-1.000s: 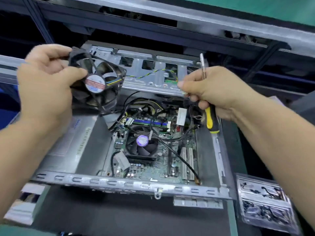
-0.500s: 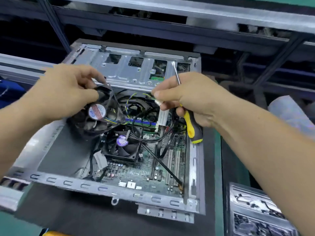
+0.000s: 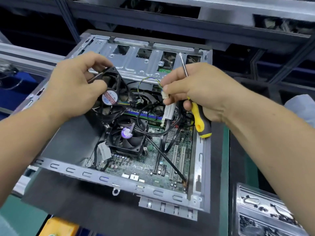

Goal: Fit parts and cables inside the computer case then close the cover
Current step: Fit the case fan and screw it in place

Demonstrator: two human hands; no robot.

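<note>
An open metal computer case (image 3: 109,180) lies on a dark mat, with its green motherboard (image 3: 146,166) and CPU cooler fan (image 3: 127,140) exposed. My left hand (image 3: 73,92) grips a black case fan (image 3: 110,97) with a round red-and-white label, held tilted over the case's left side. The fan's thin coloured cable (image 3: 150,80) arcs across to my right hand (image 3: 196,89). That hand pinches the cable's small white connector (image 3: 165,95) between thumb and forefinger while also holding a yellow-and-black screwdriver (image 3: 199,120), shaft pointing up.
A clear plastic tray (image 3: 265,212) with several small dark parts sits at the right front. A yellow object (image 3: 58,227) shows at the bottom edge. A green bench strip (image 3: 225,176) runs beside the case. Metal frame rails (image 3: 170,12) cross behind.
My left hand has brought the fan down from above the case's left rear corner to just over the motherboard. My right hand has dropped with the connector toward the case interior.
</note>
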